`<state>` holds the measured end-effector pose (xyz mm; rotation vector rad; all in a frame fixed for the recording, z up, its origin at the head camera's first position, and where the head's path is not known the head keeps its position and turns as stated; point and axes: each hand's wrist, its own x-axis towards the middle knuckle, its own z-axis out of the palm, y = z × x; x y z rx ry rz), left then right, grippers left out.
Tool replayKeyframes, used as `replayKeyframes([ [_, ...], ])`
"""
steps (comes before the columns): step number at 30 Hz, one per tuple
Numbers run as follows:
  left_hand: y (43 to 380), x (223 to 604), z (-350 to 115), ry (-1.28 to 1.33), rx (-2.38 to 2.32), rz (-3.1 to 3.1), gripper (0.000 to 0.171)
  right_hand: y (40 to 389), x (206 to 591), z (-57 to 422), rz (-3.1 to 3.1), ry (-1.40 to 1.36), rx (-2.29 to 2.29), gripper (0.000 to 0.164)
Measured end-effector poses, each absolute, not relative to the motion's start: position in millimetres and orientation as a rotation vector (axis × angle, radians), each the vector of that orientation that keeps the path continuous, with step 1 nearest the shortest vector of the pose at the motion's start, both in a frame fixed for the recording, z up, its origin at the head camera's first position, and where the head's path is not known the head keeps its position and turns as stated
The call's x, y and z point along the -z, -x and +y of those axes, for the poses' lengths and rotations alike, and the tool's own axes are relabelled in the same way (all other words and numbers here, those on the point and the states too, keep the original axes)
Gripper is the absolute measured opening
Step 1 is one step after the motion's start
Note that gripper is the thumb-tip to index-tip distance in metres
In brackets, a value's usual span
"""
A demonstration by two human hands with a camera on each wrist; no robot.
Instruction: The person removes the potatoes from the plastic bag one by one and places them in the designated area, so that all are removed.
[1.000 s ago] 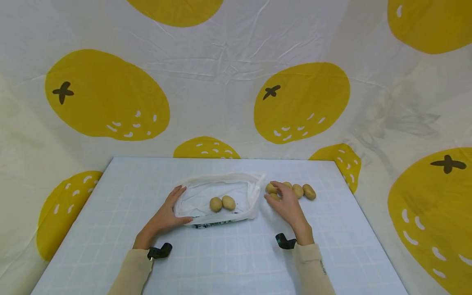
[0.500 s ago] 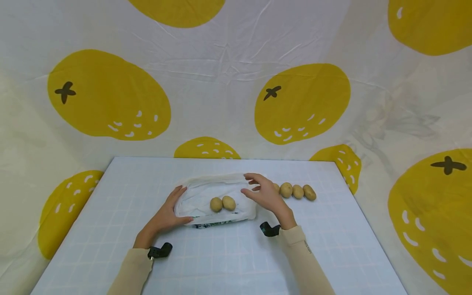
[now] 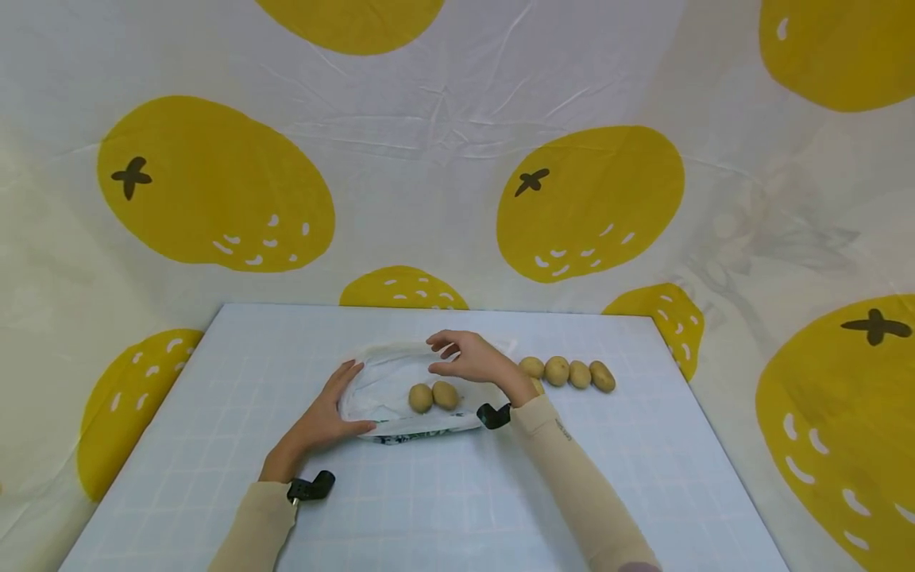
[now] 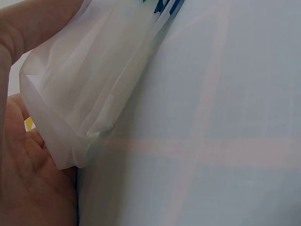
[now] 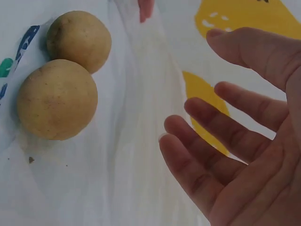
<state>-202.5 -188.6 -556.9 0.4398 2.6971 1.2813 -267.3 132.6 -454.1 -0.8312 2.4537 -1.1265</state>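
A white plastic bag lies with its mouth spread wide, and two potatoes sit side by side inside. My left hand holds the bag's left end, thumb at the front rim, fingers at the back corner. Its palm shows partly behind the thin plastic in the left wrist view. My right hand hovers above the bag's right half, holding nothing, fingers relaxed and apart. The right wrist view shows its fingers beside the potatoes, not touching them.
Several more potatoes lie in a row on the table right of the bag; one nearer my right wrist is partly covered. The pale checked tabletop meets a white cloth with yellow fruit prints behind it.
My right hand has moved left from the loose potatoes to over the bag, carrying nothing. My left hand and the two bagged potatoes have stayed put.
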Motion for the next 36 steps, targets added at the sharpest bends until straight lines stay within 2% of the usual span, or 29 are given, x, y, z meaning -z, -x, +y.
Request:
replayKeyframes([
  [6, 201, 557, -188, -0.418, -1.271, 2.709, 0.114, 284, 454, 117, 2.318, 0.881, 1.034, 0.051],
  [12, 202, 555, -187, -0.406, -1.28, 2.702, 0.115, 293, 472, 111, 2.227, 0.882, 0.985, 0.05],
  [18, 201, 553, -186, -0.403, -1.281, 2.694, 0.115, 291, 488, 110, 2.19, 0.874, 0.976, 0.044],
  [36, 201, 555, -186, -0.464, -1.309, 2.704, 0.114, 285, 498, 111, 2.207, 0.836, 0.878, 0.036],
])
